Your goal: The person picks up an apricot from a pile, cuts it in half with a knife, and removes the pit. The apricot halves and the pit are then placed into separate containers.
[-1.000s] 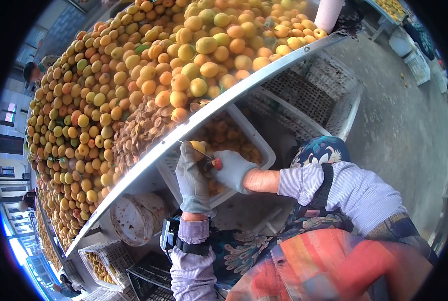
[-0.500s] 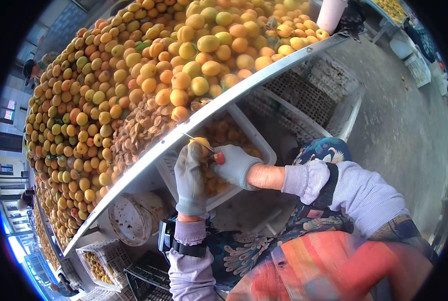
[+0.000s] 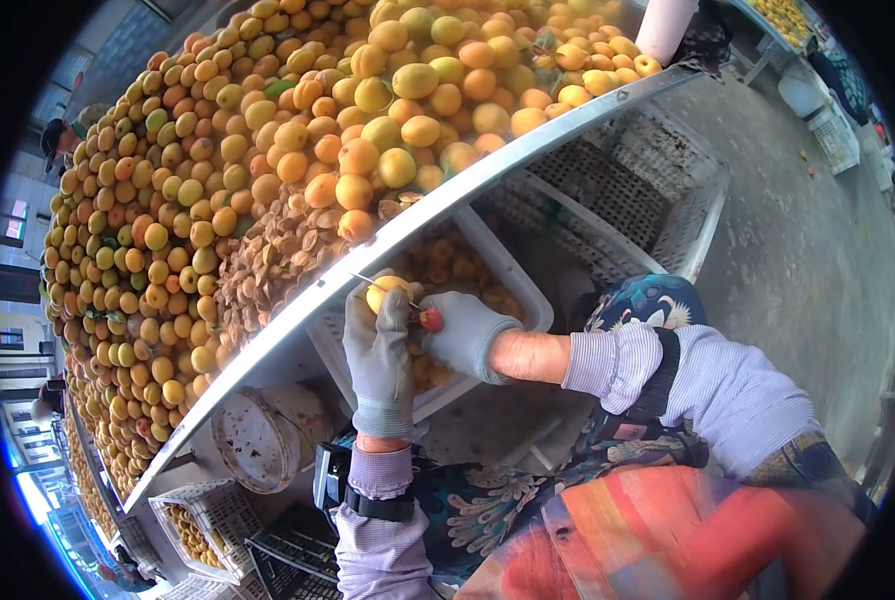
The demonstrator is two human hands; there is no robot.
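In a grey glove, my left hand (image 3: 379, 350) is closed around a yellow apricot (image 3: 385, 288), which shows above the fingers. My right hand (image 3: 464, 335), also gloved, grips a small knife by its red handle (image 3: 431, 319). The thin blade runs up to the left beside the apricot, partly hidden by fingers and fruit. Both hands are close together just below the metal table edge (image 3: 445, 196). Beneath them, a white crate (image 3: 515, 270) contains orange apricot pieces, partly covered by my hands.
A large heap of apricots (image 3: 422, 130) covers the table, with a pile of brown pits (image 3: 277, 245) near its edge. Another crate (image 3: 702, 235) stands at right. A dirty white bucket (image 3: 257, 440) and a crate of apricots (image 3: 229, 515) are lower left. A person (image 3: 57, 140) is at far left.
My left hand has shifted slightly left and its hold has turned, so more of the apricot shows. The knife has moved slightly with my right hand.
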